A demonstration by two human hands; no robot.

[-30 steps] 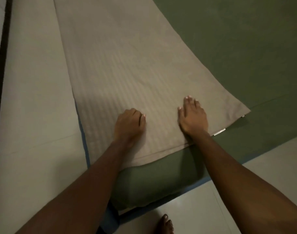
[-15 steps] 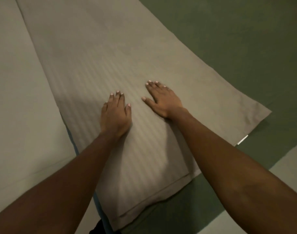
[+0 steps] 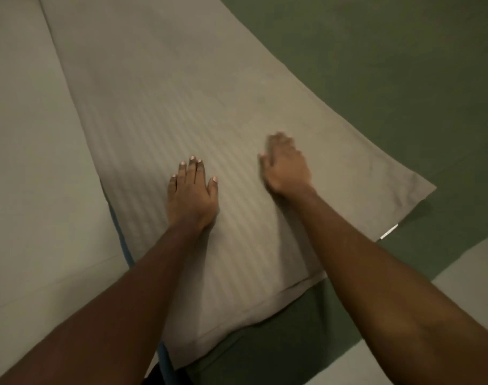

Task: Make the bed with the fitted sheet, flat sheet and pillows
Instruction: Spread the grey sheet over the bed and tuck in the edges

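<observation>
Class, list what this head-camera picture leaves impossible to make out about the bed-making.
Right hand, head view: motion blur hides whether its fingers lie flat or curl.
Striped beige sheet, head view: its far end is cut off by the top edge.
White tag at its corner, head view: too small to read.
Green sheet, head view: its corners lie beyond the frame, so tucking is unknown.
Pillows: none in view.

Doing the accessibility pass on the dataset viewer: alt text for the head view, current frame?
A person's left hand presses flat, fingers straight, on a beige striped sheet lying on a green fitted sheet; the right hand, motion-blurred, lies on the striped sheet beside it. A white tag shows at that sheet's right corner.
</observation>
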